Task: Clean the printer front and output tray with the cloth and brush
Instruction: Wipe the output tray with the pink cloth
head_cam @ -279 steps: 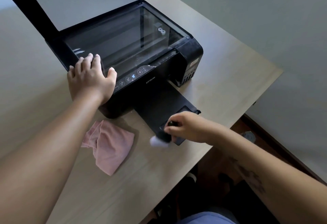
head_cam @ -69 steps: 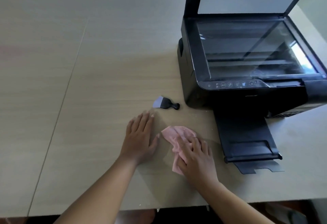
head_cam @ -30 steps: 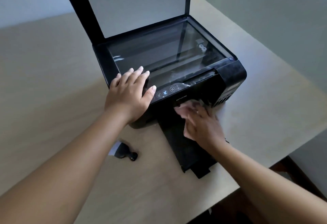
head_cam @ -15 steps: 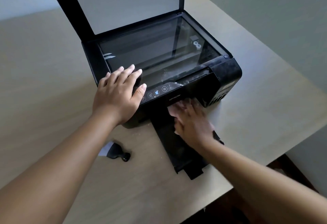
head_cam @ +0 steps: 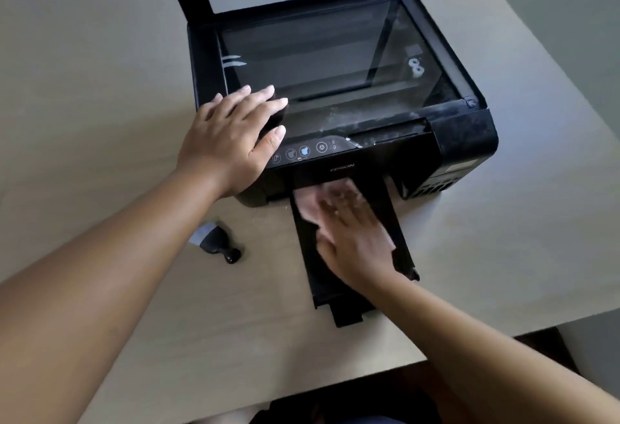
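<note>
A black printer (head_cam: 466,142) stands on the table with its scanner lid raised. My left hand (head_cam: 235,140) lies flat, fingers spread, on the printer's front left corner by the control panel. The black output tray (head_cam: 315,269) sticks out toward me. On it my right hand (head_cam: 352,239) presses the pink cloth (head_cam: 312,200), blurred with motion, close to the printer's front slot. Most of the cloth is hidden under that hand. A small black brush (head_cam: 214,242) with pale bristles lies on the table left of the tray, partly behind my left forearm.
The pale wooden table (head_cam: 100,88) extends left and behind the printer. Its right edge (head_cam: 570,319) and near edge drop to a dark floor. Whitish dust streaks mark the printer's front rim (head_cam: 385,122).
My right hand with the cloth has slid back along the tray from the printer's front slot toward me over the last second. My left hand stays on the printer. The brush has not moved.
</note>
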Demonstrator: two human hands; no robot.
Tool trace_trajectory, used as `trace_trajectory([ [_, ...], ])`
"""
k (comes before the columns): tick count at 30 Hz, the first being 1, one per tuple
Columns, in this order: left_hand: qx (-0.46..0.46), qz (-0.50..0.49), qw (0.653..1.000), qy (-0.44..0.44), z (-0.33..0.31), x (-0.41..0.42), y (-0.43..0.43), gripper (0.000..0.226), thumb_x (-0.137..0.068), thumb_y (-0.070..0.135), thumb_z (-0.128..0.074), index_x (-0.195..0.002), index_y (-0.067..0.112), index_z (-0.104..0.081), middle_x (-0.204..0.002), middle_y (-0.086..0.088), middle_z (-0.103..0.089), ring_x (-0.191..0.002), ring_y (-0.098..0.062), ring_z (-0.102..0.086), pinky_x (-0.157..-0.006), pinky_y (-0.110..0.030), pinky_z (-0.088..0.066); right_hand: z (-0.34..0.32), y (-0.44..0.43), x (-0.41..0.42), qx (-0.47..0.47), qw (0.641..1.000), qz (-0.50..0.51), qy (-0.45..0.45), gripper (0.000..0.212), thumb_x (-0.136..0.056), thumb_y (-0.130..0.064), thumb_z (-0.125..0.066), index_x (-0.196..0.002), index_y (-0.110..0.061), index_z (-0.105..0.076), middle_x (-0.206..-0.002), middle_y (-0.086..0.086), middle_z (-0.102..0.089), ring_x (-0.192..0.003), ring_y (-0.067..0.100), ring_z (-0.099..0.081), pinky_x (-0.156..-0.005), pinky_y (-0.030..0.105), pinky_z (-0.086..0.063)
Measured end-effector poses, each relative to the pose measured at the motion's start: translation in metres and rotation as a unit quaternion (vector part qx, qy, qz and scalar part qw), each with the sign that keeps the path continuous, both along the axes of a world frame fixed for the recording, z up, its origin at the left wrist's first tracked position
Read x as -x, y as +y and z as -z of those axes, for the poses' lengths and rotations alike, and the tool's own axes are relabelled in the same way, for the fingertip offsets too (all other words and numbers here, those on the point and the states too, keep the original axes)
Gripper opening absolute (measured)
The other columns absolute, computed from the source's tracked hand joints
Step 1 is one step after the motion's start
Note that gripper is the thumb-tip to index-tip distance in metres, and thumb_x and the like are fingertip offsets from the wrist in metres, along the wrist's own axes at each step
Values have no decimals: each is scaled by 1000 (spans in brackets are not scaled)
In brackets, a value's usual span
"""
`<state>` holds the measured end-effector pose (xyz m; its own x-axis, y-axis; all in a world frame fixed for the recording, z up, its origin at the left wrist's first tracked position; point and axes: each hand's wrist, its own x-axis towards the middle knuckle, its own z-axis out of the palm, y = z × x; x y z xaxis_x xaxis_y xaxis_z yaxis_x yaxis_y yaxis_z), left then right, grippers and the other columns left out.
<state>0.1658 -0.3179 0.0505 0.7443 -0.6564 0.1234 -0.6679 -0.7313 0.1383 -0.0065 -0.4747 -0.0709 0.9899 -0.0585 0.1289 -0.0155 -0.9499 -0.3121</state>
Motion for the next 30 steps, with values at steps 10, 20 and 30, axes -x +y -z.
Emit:
trace_trajectory([
  [10,-24,-34,999,-25,-1,8,-1,53,-97,53,-20,-146,37,-32,-158,11,-27,-146,-17,-21,-118,-45,-14,9,-93,27,33,974,-225,8,58,-87,-33,-57,-142,-18,-47,-152,5,-39,-145,27,-26,-115,47,-27],
  [20,-35,-50,998,-15,-2,10,-2,54,-96,54,-20,-147,40,-30,-159,12,-24,-146,-17,-19,-119,-44,-13,6,-54,17,-9,932,-361,-37,37,-90,-40,-59,-117,-16,-65,-132,3,-59,-130,26,-46,-114,39,-31],
  [30,-39,-59,997,-24,-3,10,-3,55,-95,53,-22,-147,39,-30,-158,11,-26,-146,-19,-21,-117,-46,-16,-4,-22,-25,-8,996,-85,-30,34,-83,-19,-53,-115,-26,-64,-123,0,-61,-112,28,-55,-102,38,-38],
])
